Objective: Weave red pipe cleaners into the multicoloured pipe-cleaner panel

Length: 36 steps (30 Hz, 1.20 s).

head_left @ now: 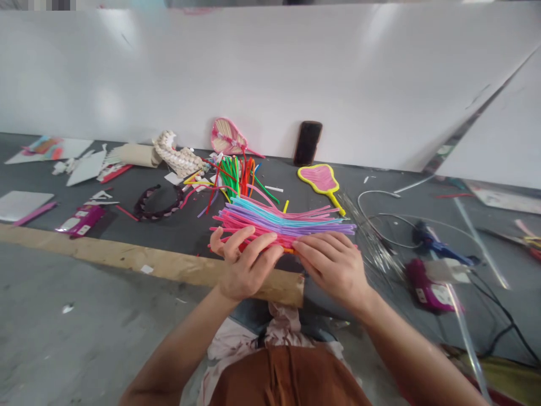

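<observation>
Label (83, 228) on purple box (93, 213) left of stems (291, 224): too blurred to read. My left hand (247, 262) and right hand (336, 268) grip stems' near side, backs up, fingertips close together.

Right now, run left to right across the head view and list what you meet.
Flat white rectangular panel, magenta-and-white packet, dark curved braided band, pink, blue and purple bundle of thin stems, elongated blue tool.

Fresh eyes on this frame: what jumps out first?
The bright pink, purple and blue bundle of stems, mid-view, held by the left hand and right hand. Just beyond, the yellow-rimmed pink paddle and, behind it, a dark phone propped against the white panel.
</observation>
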Motion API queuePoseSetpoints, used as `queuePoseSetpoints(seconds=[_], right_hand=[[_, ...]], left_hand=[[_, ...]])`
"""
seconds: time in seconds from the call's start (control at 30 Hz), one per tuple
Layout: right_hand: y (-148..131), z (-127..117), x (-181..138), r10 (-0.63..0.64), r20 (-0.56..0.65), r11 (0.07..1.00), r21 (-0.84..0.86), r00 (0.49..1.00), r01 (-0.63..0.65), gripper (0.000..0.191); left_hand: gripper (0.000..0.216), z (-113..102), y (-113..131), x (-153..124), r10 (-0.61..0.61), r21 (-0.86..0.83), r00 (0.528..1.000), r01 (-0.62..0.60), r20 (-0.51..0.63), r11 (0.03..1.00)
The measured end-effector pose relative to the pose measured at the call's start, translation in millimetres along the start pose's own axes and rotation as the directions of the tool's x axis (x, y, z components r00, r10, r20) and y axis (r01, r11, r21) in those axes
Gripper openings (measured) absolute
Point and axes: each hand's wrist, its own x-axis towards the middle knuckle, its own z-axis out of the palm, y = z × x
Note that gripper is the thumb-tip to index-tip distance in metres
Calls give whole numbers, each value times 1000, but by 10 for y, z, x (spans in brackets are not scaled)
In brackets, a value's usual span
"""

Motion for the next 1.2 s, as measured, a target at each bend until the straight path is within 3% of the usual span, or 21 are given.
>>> queuePoseSetpoints(seconds=[0.1, 0.23, 0.4, 0.5, 0.63, 0.77, 0.97, 1.1, 1.2], right_hand=[[-72, 92, -199, 20, -2, 998, 52, 1000, -20, 15], [-173, 205, -561, 80, 55, 991, 102, 995, -86, 16], [-374, 215, -828, 136, 107, 985, 89, 985, -145, 25], [-538, 239, -825, 128, 228, 992, -19, 965, -127, 43], [-621, 367, -865, 222, 380, 968, -198, 898, -155, 53], [-562, 407, -973, 217, 453, 969, -208, 865, -134, 50], [-661, 246, -799, 182, 423, 973, -207, 887, -101, 58], [-683, 364, -717, 155, 380, 970, -233, 912, -68, 46], [-550, 415, -737, 164, 356, 965, -251, 920, -76, 41]], left_hand=[[23, -56, 7, -98, 16, 67, 988, -27, 155, 997], [30, -96, 43, -299, -2, 121, 929, -46, 370, 992], [32, -48, 102, -557, -6, 93, 867, -47, 499, 995], [34, -17, 135, -655, 1, 61, 813, -45, 582, 997], [35, 2, 162, -729, 45, 25, 808, -73, 587, 997], [33, 10, 160, -764, 95, 10, 807, -124, 583, 992], [32, 33, 161, -757, 89, 1, 821, -108, 564, 994], [34, 14, 169, -735, 90, -35, 828, -85, 554, 996], [33, -33, 146, -698, 96, -25, 834, -98, 544, 995]])
